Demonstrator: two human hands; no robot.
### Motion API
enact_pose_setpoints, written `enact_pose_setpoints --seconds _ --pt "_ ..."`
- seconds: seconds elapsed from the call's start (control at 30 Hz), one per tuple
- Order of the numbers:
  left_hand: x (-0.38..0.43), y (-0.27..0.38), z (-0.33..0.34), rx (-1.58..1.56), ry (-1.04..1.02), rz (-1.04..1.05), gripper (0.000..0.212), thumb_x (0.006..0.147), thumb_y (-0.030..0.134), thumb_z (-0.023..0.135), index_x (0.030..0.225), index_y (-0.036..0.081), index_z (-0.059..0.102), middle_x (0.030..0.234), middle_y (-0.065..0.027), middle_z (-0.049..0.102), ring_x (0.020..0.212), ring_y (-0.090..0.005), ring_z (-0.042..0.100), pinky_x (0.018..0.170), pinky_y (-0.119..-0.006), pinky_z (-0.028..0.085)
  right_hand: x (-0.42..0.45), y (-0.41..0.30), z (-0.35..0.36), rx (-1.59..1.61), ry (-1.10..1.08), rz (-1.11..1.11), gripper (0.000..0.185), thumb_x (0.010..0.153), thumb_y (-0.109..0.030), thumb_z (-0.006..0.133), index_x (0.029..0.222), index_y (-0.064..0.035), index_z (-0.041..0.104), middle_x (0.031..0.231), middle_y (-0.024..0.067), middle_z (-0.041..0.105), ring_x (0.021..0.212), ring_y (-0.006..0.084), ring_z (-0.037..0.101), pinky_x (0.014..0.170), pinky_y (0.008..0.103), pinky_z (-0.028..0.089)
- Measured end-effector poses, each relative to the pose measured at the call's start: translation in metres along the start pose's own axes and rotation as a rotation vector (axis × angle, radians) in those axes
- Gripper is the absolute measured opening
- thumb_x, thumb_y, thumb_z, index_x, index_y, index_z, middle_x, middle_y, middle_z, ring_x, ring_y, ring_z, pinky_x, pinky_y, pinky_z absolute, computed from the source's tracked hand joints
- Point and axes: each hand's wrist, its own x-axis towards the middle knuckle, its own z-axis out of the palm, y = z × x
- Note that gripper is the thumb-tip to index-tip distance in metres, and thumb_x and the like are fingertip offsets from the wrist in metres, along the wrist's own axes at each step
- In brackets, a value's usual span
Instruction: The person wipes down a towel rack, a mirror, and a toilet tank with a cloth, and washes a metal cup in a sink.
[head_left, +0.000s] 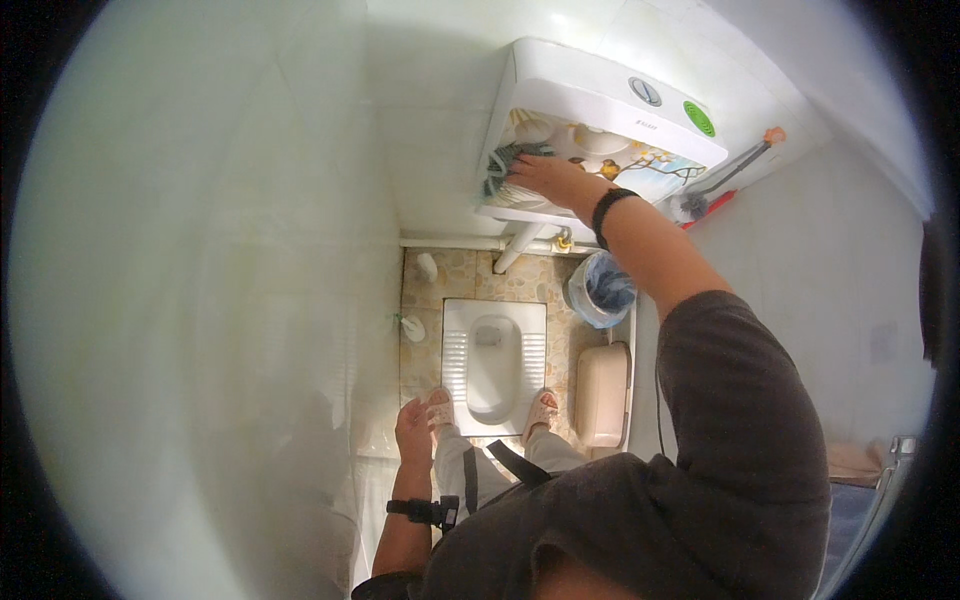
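With my right hand (541, 178) I press a dark grey striped cloth (501, 166) flat against the front of a wall-mounted toilet cistern (577, 86), near its left end. The fingers cover part of the cloth. The cistern is white, and its front panel bears a picture of birds, branches and flowers. My left hand (414, 427) hangs low beside my left leg, holding nothing, its fingers loosely bent and apart. It is near the left wall, above the floor by my left sandal (439, 406). A white squat toilet (457, 319) lies in the floor before my feet.
A lined waste bin (581, 296) and a beige plastic box (600, 394) stand along the right wall. White bottles (413, 328) are on the left floor. A toilet brush (694, 204) hangs right of the cistern. A white pipe (520, 247) runs below it.
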Motion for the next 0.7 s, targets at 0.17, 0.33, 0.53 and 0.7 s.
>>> enact_pose_setpoints --seconds 0.17,0.33,0.53,0.7 --pt "0.004 0.001 -0.002 0.042 -0.002 -0.034 0.026 0.084 0.013 0.045 0.109 0.005 0.043 0.1 -0.0102 0.052 0.084 -0.0183 0.054 0.065 -0.029 0.045 -0.043 0.018 -0.033 -0.171 -0.145 0.231 0.055 0.077 -0.018 0.048 0.127 -0.0178 0.027 0.126 -0.0022 0.034 0.116 0.0168 0.031 0.101 0.0315 0.016" --pt "0.015 -0.01 0.002 0.064 0.0 -0.038 0.026 0.084 0.013 0.044 0.109 0.005 0.043 0.1 -0.0097 0.052 0.083 -0.0178 0.054 0.066 -0.028 0.045 -0.049 0.016 -0.024 -0.025 0.311 0.293 0.06 0.067 -0.015 0.057 0.123 -0.0147 0.034 0.116 -0.0012 0.042 0.104 0.0168 0.04 0.097 0.0317 0.022" --pt "0.017 -0.03 0.011 0.177 0.006 -0.057 0.025 0.083 0.011 0.046 0.107 0.003 0.046 0.097 -0.0078 0.054 0.082 -0.0148 0.054 0.065 -0.026 0.045 -0.023 -0.048 0.107 0.348 -0.088 0.179 0.056 0.069 -0.006 0.05 0.123 -0.0108 0.034 0.124 0.0033 0.037 0.117 0.02 0.03 0.101 0.0296 0.02" --pt "0.006 -0.041 0.012 0.119 0.016 -0.09 0.026 0.083 0.009 0.045 0.109 0.003 0.043 0.099 -0.0099 0.053 0.084 -0.0175 0.054 0.065 -0.027 0.046 -0.067 -0.055 0.157 0.053 -0.075 -0.006 0.051 0.071 -0.002 0.045 0.121 -0.0101 0.037 0.122 0.0067 0.039 0.117 0.0206 0.03 0.1 0.0278 0.023"
